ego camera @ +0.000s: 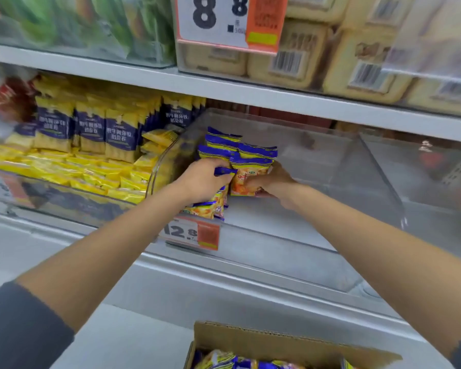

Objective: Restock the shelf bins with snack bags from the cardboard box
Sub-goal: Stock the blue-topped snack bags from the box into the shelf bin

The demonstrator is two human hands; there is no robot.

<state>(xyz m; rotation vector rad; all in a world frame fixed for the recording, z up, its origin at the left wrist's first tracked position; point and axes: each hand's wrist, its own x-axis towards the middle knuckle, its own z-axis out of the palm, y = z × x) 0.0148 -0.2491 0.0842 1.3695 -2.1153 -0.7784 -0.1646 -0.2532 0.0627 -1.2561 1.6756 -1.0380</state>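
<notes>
Both my hands reach into a clear plastic shelf bin (317, 161) on the middle shelf. Several orange-and-blue snack bags (246, 155) stand upright at the bin's left end. My left hand (202, 182) grips the blue top edge of some of those bags. My right hand (273, 182) holds the lower part of one orange bag (244, 179) from the right side, its fingers partly hidden behind the bag. The cardboard box (277, 342) sits open at the bottom edge of the view, with more of the same bags (224, 360) inside.
To the left, a neighbouring bin (64, 193) is full of yellow-and-blue packets. Price tags hang on the bin fronts (192, 231) and above (229, 20). The upper shelf holds tan packs (357, 57) and green bags (91, 25). A clear divider (381, 169) separates the bin from the one to its right.
</notes>
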